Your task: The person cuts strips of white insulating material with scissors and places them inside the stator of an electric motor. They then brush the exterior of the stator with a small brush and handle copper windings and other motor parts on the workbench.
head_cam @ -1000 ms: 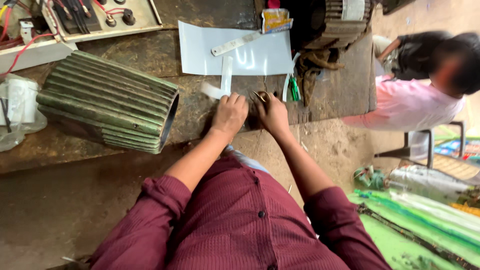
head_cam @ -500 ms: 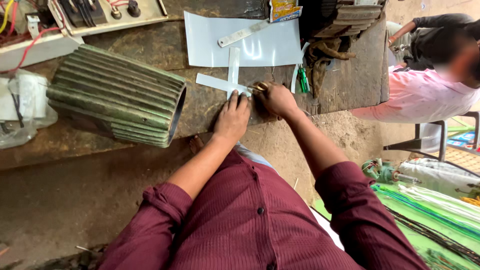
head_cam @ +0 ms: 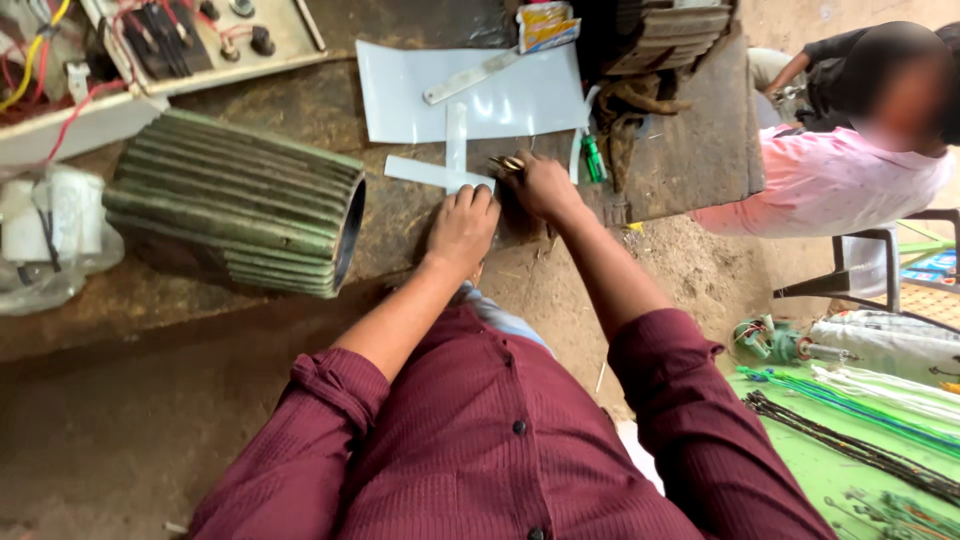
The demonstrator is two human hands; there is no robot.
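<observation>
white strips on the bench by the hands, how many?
2. One strip lies flat under the left hand; the other strip crosses it, running up onto the big white sheet. The hands may hide more.

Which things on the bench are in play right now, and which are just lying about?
In play:
left hand, pressing on the crossed white strips
right hand, with what looks like scissors at its fingers
white sheet with the metal ruler, probably

Lying about:
ribbed green motor housing
switch panel
green-handled tool
</observation>
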